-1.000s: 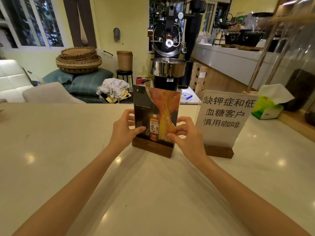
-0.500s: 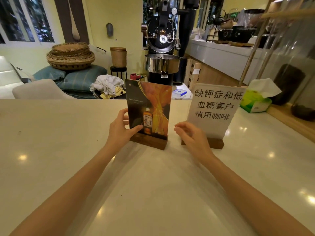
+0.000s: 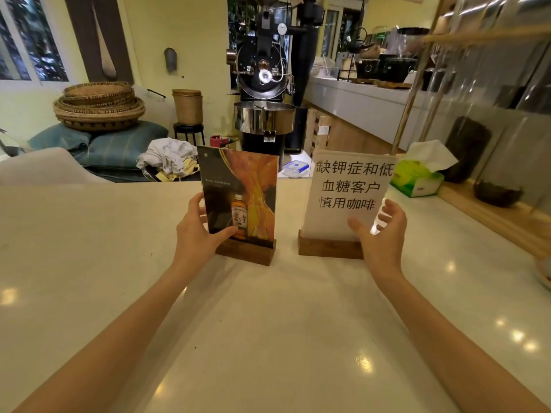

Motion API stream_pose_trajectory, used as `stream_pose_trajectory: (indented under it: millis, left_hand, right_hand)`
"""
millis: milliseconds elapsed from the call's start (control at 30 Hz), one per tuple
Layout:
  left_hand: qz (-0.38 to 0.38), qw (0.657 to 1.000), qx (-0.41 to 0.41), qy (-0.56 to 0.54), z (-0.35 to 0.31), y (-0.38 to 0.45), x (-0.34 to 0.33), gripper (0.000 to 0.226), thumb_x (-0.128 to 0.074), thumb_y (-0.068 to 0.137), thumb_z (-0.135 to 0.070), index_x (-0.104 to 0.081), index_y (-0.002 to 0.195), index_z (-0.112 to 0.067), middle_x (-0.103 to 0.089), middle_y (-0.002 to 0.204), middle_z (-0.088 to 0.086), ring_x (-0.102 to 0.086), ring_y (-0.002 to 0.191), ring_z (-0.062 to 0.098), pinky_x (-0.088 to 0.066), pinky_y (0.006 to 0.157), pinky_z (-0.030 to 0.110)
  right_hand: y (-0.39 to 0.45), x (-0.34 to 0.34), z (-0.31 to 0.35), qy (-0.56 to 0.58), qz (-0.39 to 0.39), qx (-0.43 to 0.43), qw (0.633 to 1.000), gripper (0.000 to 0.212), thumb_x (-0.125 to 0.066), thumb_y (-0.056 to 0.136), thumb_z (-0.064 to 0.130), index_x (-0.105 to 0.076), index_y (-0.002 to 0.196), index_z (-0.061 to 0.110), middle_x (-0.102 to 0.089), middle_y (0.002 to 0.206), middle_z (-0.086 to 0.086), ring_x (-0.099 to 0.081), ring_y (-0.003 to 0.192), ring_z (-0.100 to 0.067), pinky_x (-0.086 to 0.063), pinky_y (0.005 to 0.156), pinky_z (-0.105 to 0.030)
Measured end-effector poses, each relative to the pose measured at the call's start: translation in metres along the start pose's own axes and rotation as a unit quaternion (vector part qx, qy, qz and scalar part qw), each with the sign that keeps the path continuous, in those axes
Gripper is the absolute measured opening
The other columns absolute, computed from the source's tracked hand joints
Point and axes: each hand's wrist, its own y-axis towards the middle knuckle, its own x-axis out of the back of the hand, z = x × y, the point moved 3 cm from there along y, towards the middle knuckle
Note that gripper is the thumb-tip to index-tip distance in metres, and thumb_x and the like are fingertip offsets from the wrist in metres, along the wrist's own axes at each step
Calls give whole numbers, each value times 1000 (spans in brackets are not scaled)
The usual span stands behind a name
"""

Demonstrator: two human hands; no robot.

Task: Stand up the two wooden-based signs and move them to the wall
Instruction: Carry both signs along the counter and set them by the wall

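Note:
Two signs stand upright on dark wooden bases on the pale counter (image 3: 89, 248). The left one, an orange bottle-advert sign (image 3: 247, 186), is gripped at its lower left edge by my left hand (image 3: 196, 231), thumb across the front. The right one, a white sign with black characters (image 3: 346, 186), stands beside it with a gap between the bases. My right hand (image 3: 381, 234) is spread open around that sign's lower right corner, thumb in front and fingers behind; whether it touches the sheet is unclear.
A green tissue box (image 3: 414, 177) sits at the counter's right, next to a wooden ledge (image 3: 489, 213) under a glass wall. A black coffee roaster (image 3: 265, 93) stands beyond the far edge. Stacked baskets (image 3: 98, 105) and cushions lie at back left.
My right hand let go of the advert sign and moved right to the white sign's lower corner. My left hand stays on the advert sign.

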Motion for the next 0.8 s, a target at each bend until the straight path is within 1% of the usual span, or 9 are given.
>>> stream_pose_trajectory:
  millis: [67, 133, 233, 367, 500, 600, 667, 800]
  left_hand:
    - [-3, 1000, -5, 6, 0, 1, 0, 80, -78, 66, -20, -32, 132, -19, -57, 126, 16, -56, 112, 29, -47, 88, 35]
    - [-10, 1000, -7, 12, 0, 2, -1, 79, -78, 66, -21, -33, 131, -18, -58, 125, 16, -57, 112, 29, -45, 87, 33]
    - [-20, 1000, -8, 19, 0, 4, -2, 77, -77, 67, -23, -34, 131, -18, -58, 126, 16, -57, 111, 29, -46, 90, 37]
    - [-26, 999, -16, 20, 2, 9, -4, 76, -77, 67, -24, -35, 130, -18, -60, 120, 15, -58, 105, 25, -43, 85, 32]
    - [-15, 999, -24, 19, 0, 16, -11, 76, -79, 65, -23, -37, 128, -17, -63, 113, 15, -53, 94, 15, -42, 82, 30]
    - [-5, 1000, -24, 15, -3, 22, -24, 76, -79, 65, -24, -37, 128, -17, -62, 113, 15, -56, 98, 20, -43, 81, 30]
    - [0, 999, -28, 15, -5, 28, -35, 76, -78, 65, -25, -37, 128, -17, -62, 113, 15, -58, 101, 24, -44, 81, 31]
    - [8, 999, -44, 10, -12, 38, -57, 74, -78, 66, -22, -38, 128, -16, -63, 114, 15, -59, 103, 27, -44, 83, 34]
  right_hand:
    - [3, -6, -3, 21, 61, -13, 998, 74, -70, 77, 17, -25, 136, 22, -35, 143, -4, -41, 125, -21, -43, 101, -39]
    - [3, -10, -4, 34, 98, -9, 995, 74, -67, 79, 15, -23, 137, 25, -38, 144, -3, -40, 128, -21, -41, 101, -39]
    - [4, -8, -3, 28, 92, -10, 995, 71, -65, 80, 16, -23, 137, 25, -44, 141, -4, -43, 126, -24, -42, 102, -43]
    - [6, -4, 1, 11, 87, 7, 996, 66, -66, 80, 14, -28, 134, 20, -49, 135, -8, -49, 118, -24, -44, 89, -33]
    - [10, -2, 2, 7, 86, 16, 996, 62, -69, 78, 12, -33, 128, 20, -54, 131, -7, -51, 106, -16, -44, 82, -28]
    - [15, 1, 0, -4, 104, 22, 994, 60, -68, 78, 11, -33, 127, 18, -54, 129, -7, -52, 107, -18, -45, 79, -27]
    - [19, 2, 0, -15, 121, 27, 992, 58, -66, 80, 11, -33, 127, 17, -54, 128, -7, -51, 103, -17, -44, 75, -24]
    - [27, 9, -3, -30, 126, 42, 991, 52, -66, 80, 10, -37, 122, 15, -56, 125, -6, -51, 99, -15, -43, 69, -15]
